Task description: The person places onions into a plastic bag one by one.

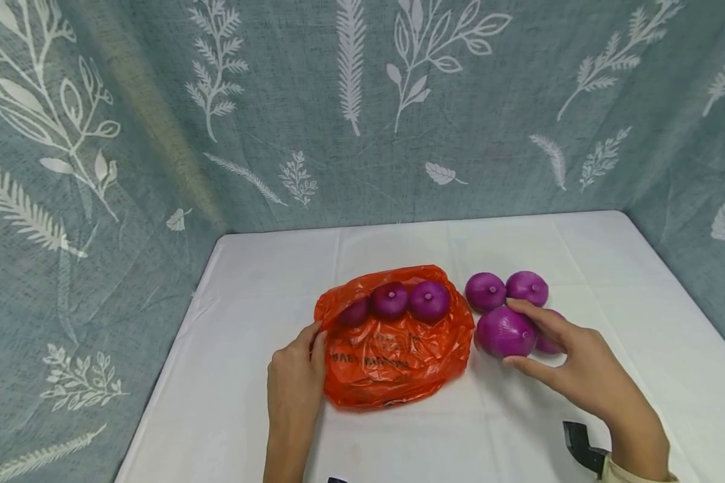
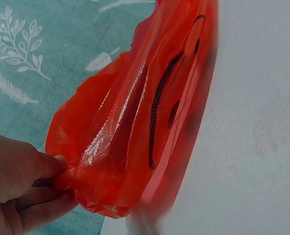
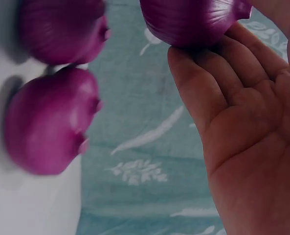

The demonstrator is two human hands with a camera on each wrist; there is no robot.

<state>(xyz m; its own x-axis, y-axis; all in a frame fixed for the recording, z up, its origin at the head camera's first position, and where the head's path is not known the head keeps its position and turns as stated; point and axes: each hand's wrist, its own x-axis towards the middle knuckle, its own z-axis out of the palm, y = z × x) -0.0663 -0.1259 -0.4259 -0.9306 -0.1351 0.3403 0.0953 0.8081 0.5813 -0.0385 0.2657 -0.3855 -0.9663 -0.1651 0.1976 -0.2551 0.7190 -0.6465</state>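
My left hand (image 1: 294, 384) pinches the left edge of a crinkled red plastic bag (image 1: 399, 379); thumb and fingers on the film show in the left wrist view. Three purple onions (image 1: 429, 301) lie in the bag's mouth, the leftmost partly covered by the film. To the right of the bag, my right hand (image 1: 586, 369) holds a purple onion (image 1: 503, 333) between thumb and fingers. The right wrist view shows this onion (image 3: 191, 22) at the fingertips, above the table. Close behind it are more purple onions (image 1: 527, 288), one partly hidden by the right hand.
A white cloth covers the table (image 1: 254, 288). Behind and beside it hangs a blue-green curtain (image 1: 314, 134) with a white leaf print. A black curved piece (image 1: 582, 448) is at the right wrist, by a light sleeve (image 1: 631, 473).
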